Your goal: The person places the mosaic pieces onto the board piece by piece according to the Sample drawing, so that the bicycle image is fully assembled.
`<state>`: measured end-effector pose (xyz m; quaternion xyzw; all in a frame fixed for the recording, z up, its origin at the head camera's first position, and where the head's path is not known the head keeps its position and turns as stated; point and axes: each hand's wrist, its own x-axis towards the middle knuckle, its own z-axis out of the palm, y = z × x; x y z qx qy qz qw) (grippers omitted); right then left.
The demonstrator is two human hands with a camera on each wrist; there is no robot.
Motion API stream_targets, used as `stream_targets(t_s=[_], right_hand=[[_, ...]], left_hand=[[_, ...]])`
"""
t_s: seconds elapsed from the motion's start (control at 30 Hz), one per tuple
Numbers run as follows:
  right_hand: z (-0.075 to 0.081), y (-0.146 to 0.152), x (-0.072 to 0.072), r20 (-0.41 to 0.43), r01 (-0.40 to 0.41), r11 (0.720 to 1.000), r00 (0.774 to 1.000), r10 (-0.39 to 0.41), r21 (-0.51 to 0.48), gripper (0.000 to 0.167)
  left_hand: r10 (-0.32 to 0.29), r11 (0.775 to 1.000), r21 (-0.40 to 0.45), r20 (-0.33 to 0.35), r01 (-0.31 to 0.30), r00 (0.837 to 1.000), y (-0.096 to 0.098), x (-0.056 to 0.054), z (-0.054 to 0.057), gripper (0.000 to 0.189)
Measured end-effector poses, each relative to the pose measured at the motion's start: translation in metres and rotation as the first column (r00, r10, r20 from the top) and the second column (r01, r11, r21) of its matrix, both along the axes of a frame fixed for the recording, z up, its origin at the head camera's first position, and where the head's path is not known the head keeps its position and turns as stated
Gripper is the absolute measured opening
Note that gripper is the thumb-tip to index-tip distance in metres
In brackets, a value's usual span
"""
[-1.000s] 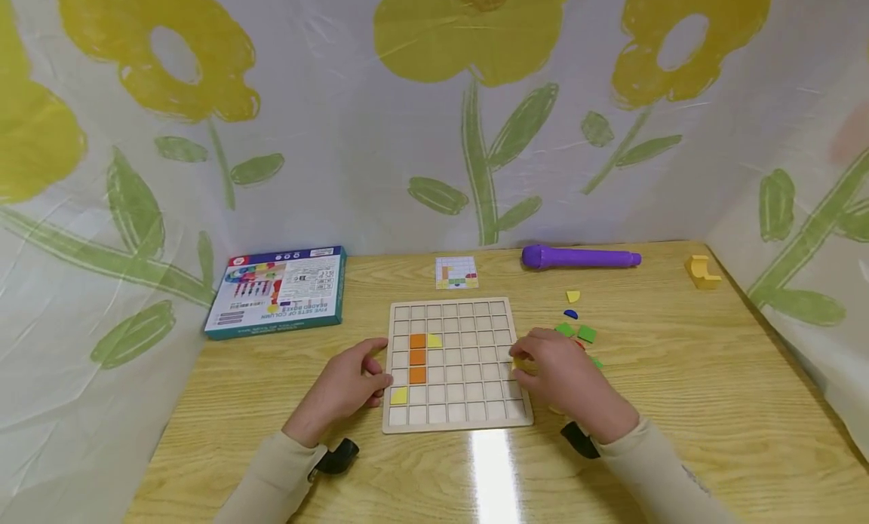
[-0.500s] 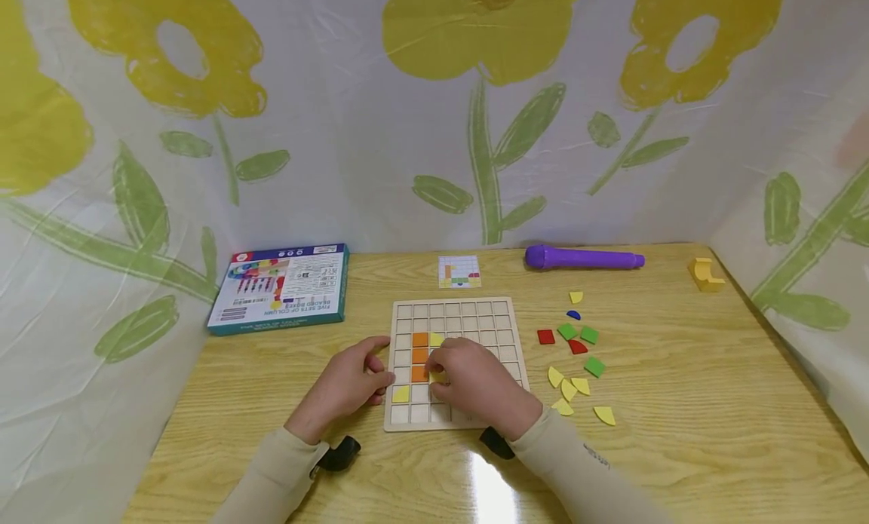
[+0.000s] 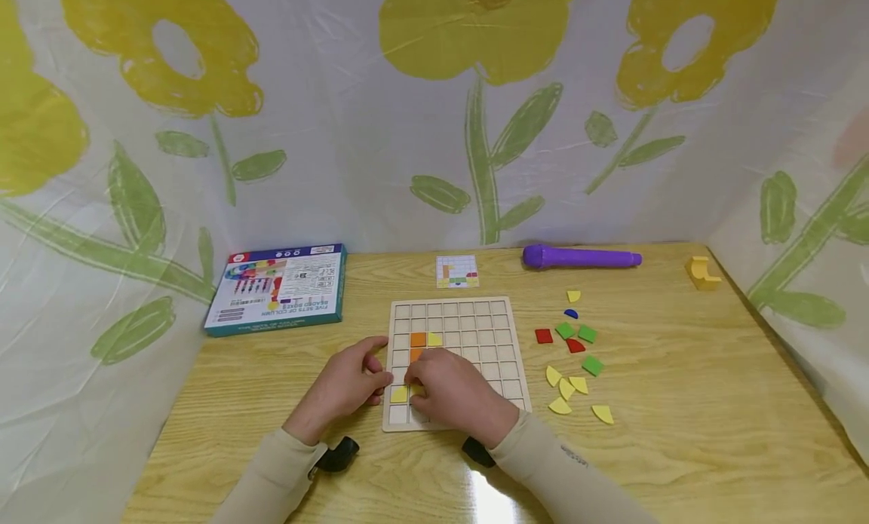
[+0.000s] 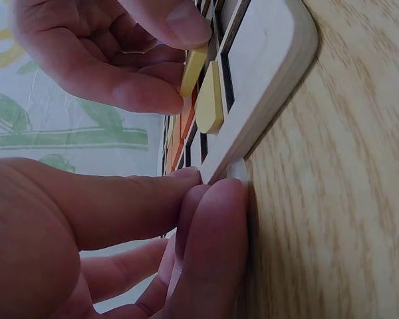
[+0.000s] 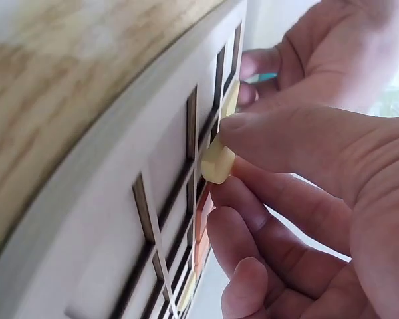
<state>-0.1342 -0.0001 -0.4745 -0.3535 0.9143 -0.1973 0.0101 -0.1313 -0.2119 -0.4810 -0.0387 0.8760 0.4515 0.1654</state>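
Note:
A pale wooden grid board (image 3: 487, 335) lies on the table. Its left edge is pinched between the thumb and forefinger of my left hand (image 3: 346, 377). My right hand (image 3: 456, 392) reaches across the lower left of the grid, pinching a yellow quarter-circle tile (image 5: 218, 163) right at a cell beside another yellow tile (image 3: 398, 394). Orange square tiles (image 3: 418, 339) stand in a column just above, partly covered by the right hand. Beside the top one sits a yellow quarter-circle (image 3: 434, 339).
Right of the board lie loose yellow quarter-circles (image 3: 602, 414), green squares (image 3: 593, 366), red tiles (image 3: 544, 336) and a blue half-circle (image 3: 571, 314). Behind are a pattern card (image 3: 457, 271), a purple microphone (image 3: 584, 257), a yellow holder (image 3: 702, 274) and a box (image 3: 278, 290).
My right hand has moved left from the loose tiles onto the board, bringing a yellow tile, then a little further down-left. The left hand has stayed at the board's edge.

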Motion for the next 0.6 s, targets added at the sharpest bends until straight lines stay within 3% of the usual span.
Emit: stream_targets(t_s=[0.27, 0.6], right_hand=[[-0.0022, -0.0017, 0.0016, -0.068, -0.014, 0.999, 0.998, 0.017, 0.044, 0.011], [-0.0032, -0.0018, 0.0012, -0.07, -0.015, 0.999, 0.997, 0.018, 0.05, 0.01]], left_hand=[[-0.002, 1.0, -0.002, 0.007, 0.002, 1.0, -0.0001, 0.0002, -0.0005, 0.063], [-0.003, 1.0, -0.006, 0.006, 0.003, 1.0, -0.0002, -0.0001, 0.001, 0.063]])
